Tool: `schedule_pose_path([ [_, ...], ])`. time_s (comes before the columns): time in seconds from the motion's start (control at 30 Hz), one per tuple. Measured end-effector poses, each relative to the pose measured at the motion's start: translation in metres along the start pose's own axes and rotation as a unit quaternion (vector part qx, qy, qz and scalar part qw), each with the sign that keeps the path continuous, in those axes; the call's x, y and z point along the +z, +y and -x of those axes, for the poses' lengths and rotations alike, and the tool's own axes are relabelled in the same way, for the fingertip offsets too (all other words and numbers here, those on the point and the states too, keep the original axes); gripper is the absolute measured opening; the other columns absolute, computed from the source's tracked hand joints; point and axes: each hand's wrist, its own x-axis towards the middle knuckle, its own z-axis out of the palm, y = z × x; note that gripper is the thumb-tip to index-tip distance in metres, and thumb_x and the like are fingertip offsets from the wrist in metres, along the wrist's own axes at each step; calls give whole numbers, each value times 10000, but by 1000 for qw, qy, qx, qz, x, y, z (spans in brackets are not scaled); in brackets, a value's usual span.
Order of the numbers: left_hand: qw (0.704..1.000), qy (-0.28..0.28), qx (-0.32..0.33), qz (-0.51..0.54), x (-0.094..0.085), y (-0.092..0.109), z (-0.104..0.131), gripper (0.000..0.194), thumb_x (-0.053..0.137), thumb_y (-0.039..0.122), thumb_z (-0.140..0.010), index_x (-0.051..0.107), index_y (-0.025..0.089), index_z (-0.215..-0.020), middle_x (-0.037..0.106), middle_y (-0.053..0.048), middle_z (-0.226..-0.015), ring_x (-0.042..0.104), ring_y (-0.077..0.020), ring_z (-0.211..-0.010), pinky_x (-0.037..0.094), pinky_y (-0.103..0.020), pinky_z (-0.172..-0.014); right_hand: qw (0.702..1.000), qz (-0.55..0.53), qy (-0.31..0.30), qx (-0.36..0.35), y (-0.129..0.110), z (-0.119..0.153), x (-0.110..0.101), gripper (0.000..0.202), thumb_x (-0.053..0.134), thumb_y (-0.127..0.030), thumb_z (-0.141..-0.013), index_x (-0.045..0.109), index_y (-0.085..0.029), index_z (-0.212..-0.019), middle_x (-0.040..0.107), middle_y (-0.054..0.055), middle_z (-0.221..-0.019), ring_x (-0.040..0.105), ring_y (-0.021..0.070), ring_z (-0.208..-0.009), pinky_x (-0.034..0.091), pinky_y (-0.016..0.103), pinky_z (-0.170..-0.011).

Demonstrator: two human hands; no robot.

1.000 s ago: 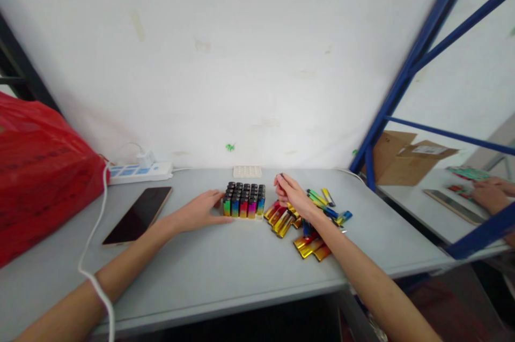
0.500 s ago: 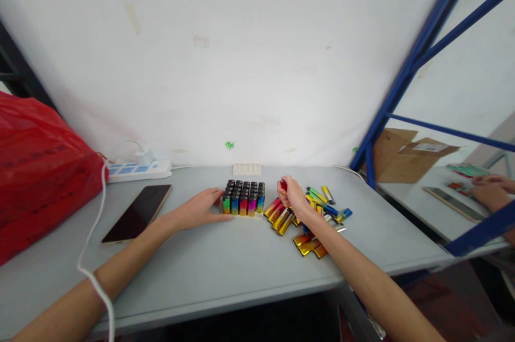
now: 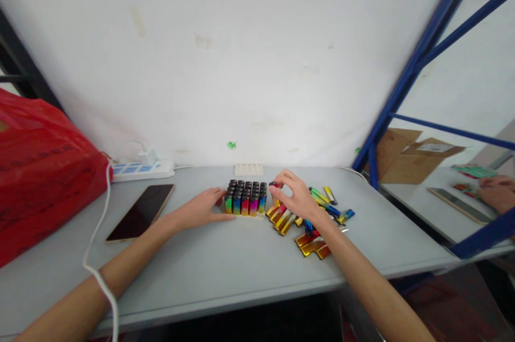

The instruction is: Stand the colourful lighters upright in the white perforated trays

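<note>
Upright lighters with black tops and shiny coloured bodies stand in tight rows in a white tray. My left hand grips the left side of this tray, thumb at the front corner and fingers farther back. Just right of the rows, my right hand pinches one lighter by its black top; its lower body is mostly hidden. Beneath and beyond my right hand lies a loose pile of lighters, gold, yellow, green, blue and red, partly covered by my wrist.
An off-white holed tray sits by the wall. To the left are a phone, a power strip, a white cable and a red bag. A blue frame separates another table with a cardboard box and another person's hands.
My right hand has moved slightly left toward the tray's rows and turned, and the lighter's black top now shows in its fingers. My left hand keeps its place at the tray.
</note>
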Motion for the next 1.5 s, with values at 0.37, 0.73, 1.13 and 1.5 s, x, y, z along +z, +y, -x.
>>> schedule_pose_path([
  [0.37,1000,4,6,0,1,0,1,608,684,757,-806,659,209,-1067,718,-93,-1029,676,-315,-971,535,-407,-889,988,-8,-151,41,6,9,12,291,717,-513,-942,676,-226,-910,733,5,-744,657,178,-664,484,281,-655],
  [0.73,1000,8,4,6,-1,3,2,613,692,748,-790,674,211,-1085,720,-86,-1039,674,-307,-982,526,-381,-880,973,70,-212,64,13,7,15,476,753,-651,-873,666,-221,-689,680,7,-614,553,152,-546,346,260,-544],
  [1.13,1000,23,5,-9,7,-3,-1,621,697,775,-768,682,204,-1012,729,-108,-1040,682,-328,-989,532,-408,-892,975,163,-154,2,58,-58,8,100,636,-241,-995,711,-175,-1003,716,76,-959,646,194,-864,496,324,-863],
  [1.5,999,43,18,-10,11,2,-3,507,692,691,-793,636,207,-934,708,-98,-967,669,-314,-883,526,-413,-793,923,299,-236,47,106,-78,42,203,542,-77,-983,724,-129,-1055,726,138,-1107,662,228,-986,483,324,-917],
])
